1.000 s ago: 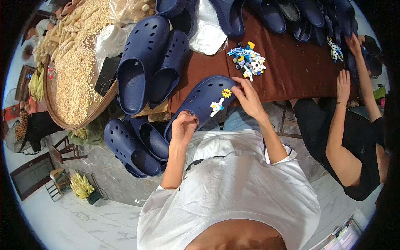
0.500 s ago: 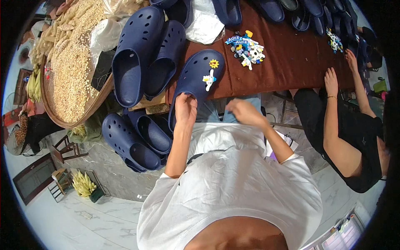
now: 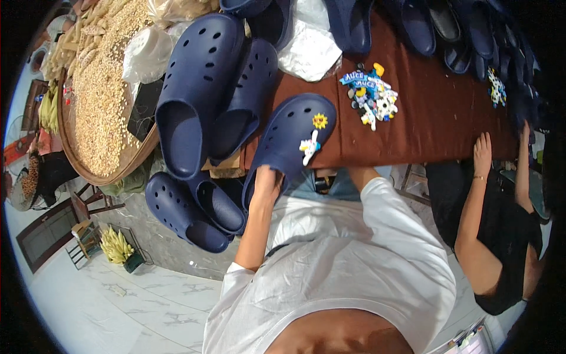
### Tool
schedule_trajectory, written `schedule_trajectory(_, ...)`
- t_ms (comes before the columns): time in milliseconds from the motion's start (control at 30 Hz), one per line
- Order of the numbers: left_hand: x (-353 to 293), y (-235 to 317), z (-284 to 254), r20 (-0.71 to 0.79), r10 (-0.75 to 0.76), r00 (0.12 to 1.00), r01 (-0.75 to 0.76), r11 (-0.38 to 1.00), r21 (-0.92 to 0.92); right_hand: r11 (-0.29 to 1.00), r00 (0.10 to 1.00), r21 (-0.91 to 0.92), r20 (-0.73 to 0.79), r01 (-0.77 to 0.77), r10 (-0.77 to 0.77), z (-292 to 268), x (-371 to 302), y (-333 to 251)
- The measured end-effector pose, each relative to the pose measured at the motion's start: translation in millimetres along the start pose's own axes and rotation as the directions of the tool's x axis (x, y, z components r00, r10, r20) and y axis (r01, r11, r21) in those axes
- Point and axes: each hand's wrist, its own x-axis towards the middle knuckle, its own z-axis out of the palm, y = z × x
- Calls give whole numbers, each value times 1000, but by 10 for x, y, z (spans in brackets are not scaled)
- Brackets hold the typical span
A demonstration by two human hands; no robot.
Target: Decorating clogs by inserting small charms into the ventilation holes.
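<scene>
At the near edge of the brown counter, a navy clog is lying with its toe pointing away from the person and its heel hanging over the edge. A yellow flower charm and a white figure charm are sitting in its upper holes. The person's left hand is gripping the heel end of this clog, fingers curled round the rim. The right hand is tucked out of sight below the counter edge, behind the white shirt, so I cannot tell how its fingers are set.

Just beyond the clog's toe, a heap of loose shoe charms is resting on the counter, near but not touching it. To the left, two larger navy clogs are lying side by side, overlapping the counter's end, and another pair of navy clogs is sitting lower down beside the left forearm. Further left, a round woven tray of grain is leaning against the pile. Along the far side, a row of dark clogs is lining the counter. On the right, another person's hand is pressing flat on the counter's edge.
</scene>
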Motion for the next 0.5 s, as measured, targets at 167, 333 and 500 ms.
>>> schedule_trajectory(167, 9, -19, 58, -35, -33, 999, 37, 993, 112, 999, 999, 41, -38, 16, -15, 257, 199, -834)
schedule_trajectory(333, 119, -78, -42, -71, -37, 997, 46, 989, 140, 994, 997, 95, -58, 52, -47, 266, 204, -794)
schedule_trajectory(500, 176, -118, -104, -46, -28, 999, 31, 998, 62, 987, 993, 142, -94, 81, -68, 109, 256, -425)
